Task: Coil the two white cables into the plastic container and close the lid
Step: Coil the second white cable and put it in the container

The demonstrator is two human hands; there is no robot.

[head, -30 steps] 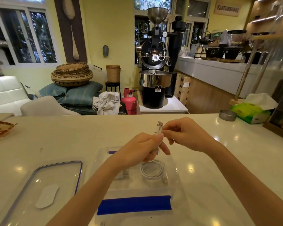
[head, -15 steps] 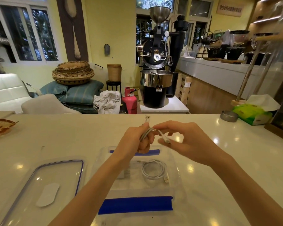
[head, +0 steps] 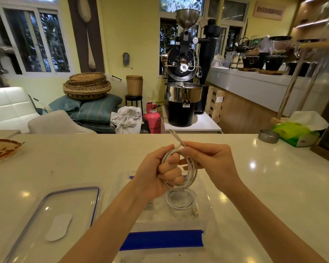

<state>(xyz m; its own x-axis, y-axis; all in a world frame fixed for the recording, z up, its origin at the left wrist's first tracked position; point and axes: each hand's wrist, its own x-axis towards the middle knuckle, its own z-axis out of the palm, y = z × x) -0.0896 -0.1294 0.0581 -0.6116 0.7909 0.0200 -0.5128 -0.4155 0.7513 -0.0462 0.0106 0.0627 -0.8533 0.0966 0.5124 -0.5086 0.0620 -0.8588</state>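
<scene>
Above the container, my left hand [head: 160, 171] grips a white cable [head: 190, 172] wound into loops around its fingers. My right hand [head: 210, 162] pinches the same cable near its plug end, which sticks up past my fingertips. A second white cable [head: 180, 201] lies coiled inside the clear plastic container [head: 205, 198], which has blue clips at its near and far ends. The clear lid [head: 51, 211] with a blue rim lies flat on the counter to the container's left.
A woven tray [head: 2, 149] sits at the counter's left edge. A small metal dish [head: 268, 136] and a green tissue pack [head: 296, 132] stand at the far right. Beyond the counter are a coffee roaster [head: 182, 73] and a pink cylinder [head: 152, 118].
The held cable has gone from a short gathered bundle to a wide coil hanging from my left hand. My left hand has turned palm-side toward me, and both hands have dropped slightly closer to the container.
</scene>
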